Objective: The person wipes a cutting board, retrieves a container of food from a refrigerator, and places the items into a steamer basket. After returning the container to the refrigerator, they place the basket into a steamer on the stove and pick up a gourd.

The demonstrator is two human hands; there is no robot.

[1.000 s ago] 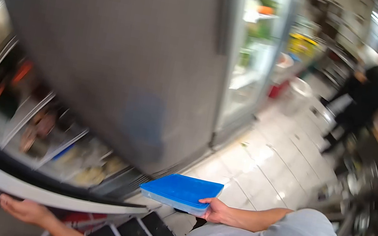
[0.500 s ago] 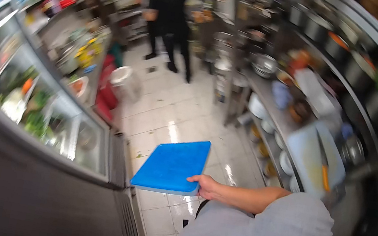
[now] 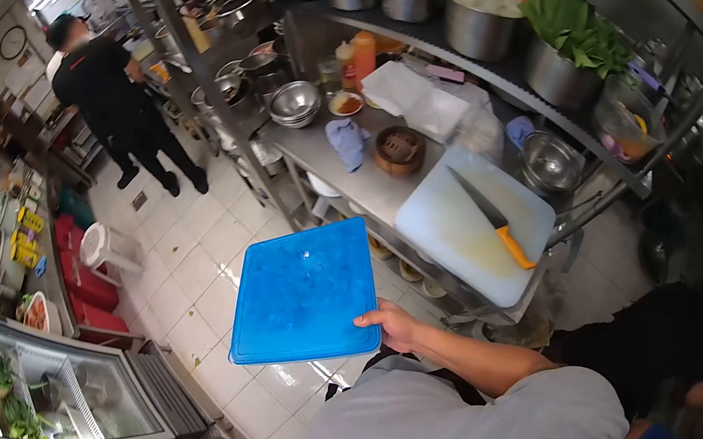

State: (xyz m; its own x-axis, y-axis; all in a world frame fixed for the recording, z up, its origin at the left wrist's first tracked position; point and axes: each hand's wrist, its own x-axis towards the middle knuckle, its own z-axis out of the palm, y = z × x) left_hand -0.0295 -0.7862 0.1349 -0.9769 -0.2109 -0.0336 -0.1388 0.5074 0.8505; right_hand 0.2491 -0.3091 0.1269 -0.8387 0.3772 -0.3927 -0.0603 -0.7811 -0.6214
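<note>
My right hand (image 3: 394,326) grips the near right edge of a flat, rectangular container with a blue lid (image 3: 306,291). The thumb lies on top of the lid, and the fingers are hidden underneath. The container is held out over the tiled floor, lid upward; its contents cannot be made out. My left hand is out of view. Beyond the container, a white cutting board (image 3: 462,234) rests on a steel counter, with an orange-handled knife (image 3: 501,227) lying across it.
Behind the board stand a bamboo steamer (image 3: 399,151), a blue cloth (image 3: 346,143) and steel bowls (image 3: 295,103). Pots of vegetables (image 3: 480,21) line the shelf above. A glass-topped fridge (image 3: 59,384) is at lower left. A person in black (image 3: 114,98) stands farther back; another is close at right.
My view has swung right towards the counter, bringing the cutting board and shelf nearer the middle. The fridge has shifted to the lower left. My right hand still holds the blue-lidded container.
</note>
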